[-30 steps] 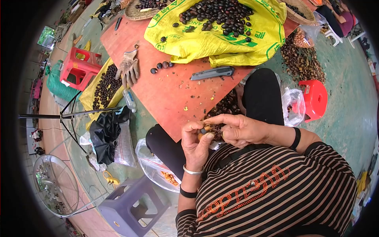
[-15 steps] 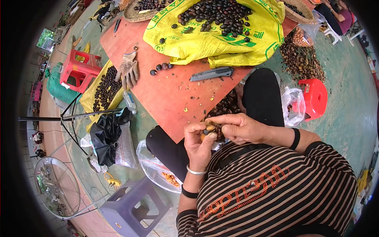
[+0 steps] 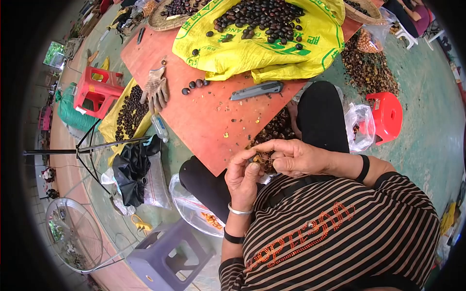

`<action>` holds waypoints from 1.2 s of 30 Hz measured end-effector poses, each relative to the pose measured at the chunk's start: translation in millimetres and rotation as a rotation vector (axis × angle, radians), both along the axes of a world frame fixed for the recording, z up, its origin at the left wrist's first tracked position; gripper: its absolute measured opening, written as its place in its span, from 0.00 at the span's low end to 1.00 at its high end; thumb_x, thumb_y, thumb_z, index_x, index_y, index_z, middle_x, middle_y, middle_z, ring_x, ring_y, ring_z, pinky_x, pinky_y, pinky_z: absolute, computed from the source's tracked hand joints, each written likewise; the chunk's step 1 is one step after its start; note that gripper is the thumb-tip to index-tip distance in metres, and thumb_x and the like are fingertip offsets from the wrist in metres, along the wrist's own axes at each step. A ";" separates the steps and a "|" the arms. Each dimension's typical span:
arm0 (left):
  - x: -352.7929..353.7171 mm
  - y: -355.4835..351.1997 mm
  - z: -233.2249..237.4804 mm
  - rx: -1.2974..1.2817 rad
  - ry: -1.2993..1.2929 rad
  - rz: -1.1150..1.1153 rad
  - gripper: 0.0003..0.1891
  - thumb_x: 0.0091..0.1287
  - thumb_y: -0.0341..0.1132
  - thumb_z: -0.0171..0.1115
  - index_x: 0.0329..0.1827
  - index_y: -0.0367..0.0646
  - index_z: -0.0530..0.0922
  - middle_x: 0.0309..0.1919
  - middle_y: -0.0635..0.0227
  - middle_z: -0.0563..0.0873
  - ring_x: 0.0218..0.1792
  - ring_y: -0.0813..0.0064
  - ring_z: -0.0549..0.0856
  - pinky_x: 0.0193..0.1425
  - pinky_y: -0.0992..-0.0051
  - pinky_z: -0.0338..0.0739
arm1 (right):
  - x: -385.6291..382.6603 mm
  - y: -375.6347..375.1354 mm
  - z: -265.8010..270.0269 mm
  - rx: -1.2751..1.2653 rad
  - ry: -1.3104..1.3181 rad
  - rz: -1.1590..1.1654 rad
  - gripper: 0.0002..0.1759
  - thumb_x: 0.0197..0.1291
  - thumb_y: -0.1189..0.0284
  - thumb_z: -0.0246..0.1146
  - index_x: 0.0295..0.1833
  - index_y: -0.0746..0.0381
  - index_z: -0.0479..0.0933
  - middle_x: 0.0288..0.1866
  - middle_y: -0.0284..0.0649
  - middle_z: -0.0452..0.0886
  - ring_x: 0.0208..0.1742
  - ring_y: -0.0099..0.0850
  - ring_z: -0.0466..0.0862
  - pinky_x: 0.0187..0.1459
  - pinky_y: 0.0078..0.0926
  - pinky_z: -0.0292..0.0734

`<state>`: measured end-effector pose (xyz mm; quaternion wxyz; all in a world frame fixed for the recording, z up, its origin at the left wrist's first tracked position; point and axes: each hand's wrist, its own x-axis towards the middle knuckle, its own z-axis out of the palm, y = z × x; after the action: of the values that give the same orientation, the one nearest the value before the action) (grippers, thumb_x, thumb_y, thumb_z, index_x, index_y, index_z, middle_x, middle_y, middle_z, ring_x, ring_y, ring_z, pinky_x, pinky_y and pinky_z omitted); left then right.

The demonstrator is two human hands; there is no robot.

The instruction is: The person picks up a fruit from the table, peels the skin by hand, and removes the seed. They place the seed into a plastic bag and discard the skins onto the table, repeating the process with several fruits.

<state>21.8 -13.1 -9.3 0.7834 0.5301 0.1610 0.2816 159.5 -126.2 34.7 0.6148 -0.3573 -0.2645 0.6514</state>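
My left hand pinches a small dark-shelled nut between thumb and fingers, with a yellowish patch showing on it. Close beside it, my right hand has its index finger stretched toward the nut and its thumb bent in. Whether a bit of shell is between those right fingers is hidden. Beyond my hands lies a red board. A grey utility knife, a soiled work glove and a short row of dark nuts rest on it. Broken shells are heaped between my legs.
A yellow sack bears a pile of dark nuts. A plastic bag with orange kernels and a grey stool are at left. At right are a red stool and a shell heap.
The nut has turned in my left fingers, and less of its tan part shows. My right thumb has shifted slightly down. The view has moved a little.
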 end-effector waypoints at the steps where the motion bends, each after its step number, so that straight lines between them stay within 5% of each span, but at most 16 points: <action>1: -1.0 0.6 -0.5 0.025 0.002 -0.008 0.12 0.65 0.32 0.59 0.50 0.40 0.72 0.34 0.67 0.80 0.25 0.84 0.75 0.24 0.88 0.66 | 0.0 -0.4 -2.5 -0.002 0.001 0.001 0.33 0.66 0.61 0.55 0.70 0.64 0.54 0.24 0.23 0.64 0.19 0.11 0.60 0.21 0.09 0.55; 5: -1.5 0.9 -5.7 0.059 0.001 -0.002 0.11 0.65 0.33 0.59 0.48 0.40 0.72 0.34 0.66 0.80 0.25 0.84 0.74 0.24 0.87 0.66 | -1.2 -1.3 -9.4 -0.119 -0.100 -0.040 0.30 0.67 0.62 0.54 0.69 0.63 0.57 0.25 0.23 0.67 0.19 0.10 0.61 0.19 0.09 0.54; 7: -1.2 1.4 -6.3 0.280 -0.012 -0.002 0.12 0.66 0.33 0.59 0.49 0.40 0.71 0.35 0.63 0.81 0.25 0.84 0.74 0.24 0.87 0.66 | -2.0 -1.9 -15.5 -0.166 -0.150 -0.077 0.29 0.67 0.62 0.53 0.69 0.62 0.58 0.24 0.23 0.67 0.19 0.10 0.61 0.19 0.09 0.54; 9: 0.1 -0.2 -3.3 0.204 0.001 -0.032 0.12 0.66 0.33 0.58 0.50 0.40 0.70 0.36 0.63 0.81 0.25 0.84 0.74 0.24 0.87 0.65 | -1.8 -3.3 -26.7 -0.224 -0.083 -0.096 0.24 0.68 0.69 0.52 0.67 0.63 0.60 0.40 0.30 0.75 0.32 0.13 0.70 0.31 0.10 0.66; 14: 7.3 1.4 10.9 -0.048 0.064 0.060 0.12 0.68 0.31 0.55 0.52 0.42 0.68 0.40 0.62 0.81 0.28 0.84 0.75 0.24 0.88 0.65 | -1.3 -2.8 -12.5 -0.131 -0.112 -0.214 0.22 0.67 0.73 0.52 0.65 0.64 0.60 0.40 0.32 0.76 0.32 0.13 0.70 0.33 0.11 0.67; 16: 6.8 1.0 8.2 -0.071 0.055 0.044 0.12 0.67 0.29 0.55 0.52 0.42 0.68 0.41 0.63 0.80 0.29 0.84 0.75 0.24 0.88 0.65 | -0.8 -4.7 -15.9 -0.055 -0.343 -0.159 0.26 0.65 0.74 0.53 0.67 0.64 0.56 0.41 0.34 0.76 0.35 0.14 0.71 0.36 0.12 0.68; 28: 6.0 0.1 5.9 -0.307 0.075 -0.016 0.15 0.62 0.23 0.59 0.52 0.39 0.71 0.42 0.66 0.80 0.31 0.85 0.75 0.34 0.87 0.71 | -5.1 -0.3 -29.0 0.020 -0.399 -0.126 0.33 0.64 0.72 0.56 0.70 0.64 0.51 0.33 0.32 0.75 0.35 0.15 0.72 0.38 0.15 0.70; 36: 6.7 -2.5 10.3 -0.192 0.065 0.036 0.15 0.61 0.21 0.60 0.50 0.36 0.70 0.41 0.62 0.81 0.35 0.80 0.80 0.38 0.83 0.76 | 1.4 -3.3 -23.5 0.031 -0.542 -0.072 0.34 0.63 0.72 0.57 0.72 0.61 0.51 0.34 0.34 0.77 0.36 0.16 0.74 0.40 0.16 0.71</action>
<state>28.5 -15.6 0.9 0.8199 0.4583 0.2223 0.2613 161.0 -129.5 11.2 0.5499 -0.5182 -0.4164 0.5056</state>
